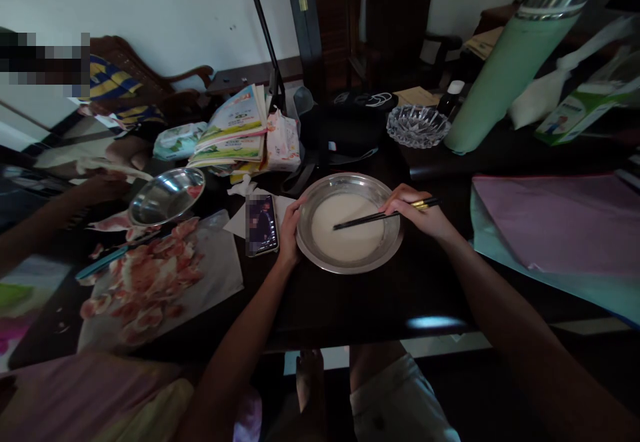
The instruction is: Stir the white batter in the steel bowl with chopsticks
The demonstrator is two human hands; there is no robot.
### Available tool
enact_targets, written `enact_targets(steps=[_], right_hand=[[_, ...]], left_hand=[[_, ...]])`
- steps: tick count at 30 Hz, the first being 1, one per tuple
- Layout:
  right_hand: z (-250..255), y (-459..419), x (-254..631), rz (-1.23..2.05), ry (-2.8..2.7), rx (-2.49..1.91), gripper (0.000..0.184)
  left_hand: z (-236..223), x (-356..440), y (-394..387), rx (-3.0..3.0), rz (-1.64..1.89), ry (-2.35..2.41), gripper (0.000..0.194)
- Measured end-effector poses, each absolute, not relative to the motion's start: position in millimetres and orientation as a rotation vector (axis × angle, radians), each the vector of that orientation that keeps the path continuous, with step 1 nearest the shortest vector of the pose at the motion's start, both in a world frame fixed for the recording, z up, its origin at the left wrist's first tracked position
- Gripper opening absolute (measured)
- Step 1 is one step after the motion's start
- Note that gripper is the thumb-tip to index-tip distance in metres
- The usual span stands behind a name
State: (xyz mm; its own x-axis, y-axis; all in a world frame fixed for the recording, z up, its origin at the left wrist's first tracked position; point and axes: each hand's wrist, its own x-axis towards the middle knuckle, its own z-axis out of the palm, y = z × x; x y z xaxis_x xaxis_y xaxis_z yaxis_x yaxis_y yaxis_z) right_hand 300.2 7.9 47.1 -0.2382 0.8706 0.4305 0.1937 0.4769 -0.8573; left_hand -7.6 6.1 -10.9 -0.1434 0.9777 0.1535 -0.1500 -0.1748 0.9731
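Note:
A wide steel bowl (350, 265) stands on the dark table in front of me, with a pale, milky batter-like liquid (345, 245) in it. My left hand (289, 232) grips the bowl's left rim, its thumb near the edge and the fingers around the outside. In my right hand (413, 209) is a pair of black chopsticks (361, 220) with gold bands near the top. Their tips reach into the liquid around the bowl's middle. Just left of my left hand lies a phone (263, 225) with its screen lit.
Pinkish sliced pieces (155, 275) lie on a white sheet at left, beside a smaller steel bowl (167, 195) and a co-worker's hand (107, 187). A glass ashtray (417, 125) and a tall green flask (510, 82) stand behind. Pink fabric-like sheets (560, 222) lie right.

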Motion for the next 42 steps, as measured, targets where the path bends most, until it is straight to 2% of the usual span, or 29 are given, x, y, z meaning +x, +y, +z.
enact_targets(steps=[3, 7, 13, 19, 22, 25, 31, 37, 42], right_hand=[[48.2, 9.7, 307.0, 0.775, -1.618, -0.965, 0.041], [48.2, 9.7, 311.9, 0.845, -1.535, -0.929, 0.048], [45.7, 10.1, 302.5, 0.840, -1.741, -0.956, 0.039], [47.0, 9.6, 311.9, 0.861, -1.526, -0.941, 0.048], [47.5, 8.1, 305.7, 0.920, -1.667, -0.933, 0.045], [47.8, 9.0, 301.4, 0.847, -1.744, -0.955, 0.040], [50.7, 9.0, 311.1, 0.846, -1.526, -0.972, 0.050], [51.0, 7.1, 301.3, 0.876, -1.759, -0.931, 0.041], [51.3, 8.6, 309.0, 0.803, -1.568, -0.987, 0.045]], left_hand=[[-10.5, -7.5, 6.1, 1.117, 1.493, 1.089, 0.047], [-10.7, -7.3, 6.0, 1.113, 1.498, 1.058, 0.047], [-11.5, -7.2, 5.5, 1.116, 1.487, 1.057, 0.048], [-12.2, -7.2, 5.4, 1.136, 1.480, 1.052, 0.049], [-12.3, -7.3, 5.6, 1.132, 1.485, 1.044, 0.048], [-11.8, -7.3, 5.3, 1.130, 1.472, 1.063, 0.046], [-11.4, -6.7, 5.4, 1.101, 1.481, 1.064, 0.052], [-10.9, -7.2, 5.6, 1.125, 1.478, 1.083, 0.051], [-10.9, -6.3, 5.6, 1.101, 1.480, 1.053, 0.052]])
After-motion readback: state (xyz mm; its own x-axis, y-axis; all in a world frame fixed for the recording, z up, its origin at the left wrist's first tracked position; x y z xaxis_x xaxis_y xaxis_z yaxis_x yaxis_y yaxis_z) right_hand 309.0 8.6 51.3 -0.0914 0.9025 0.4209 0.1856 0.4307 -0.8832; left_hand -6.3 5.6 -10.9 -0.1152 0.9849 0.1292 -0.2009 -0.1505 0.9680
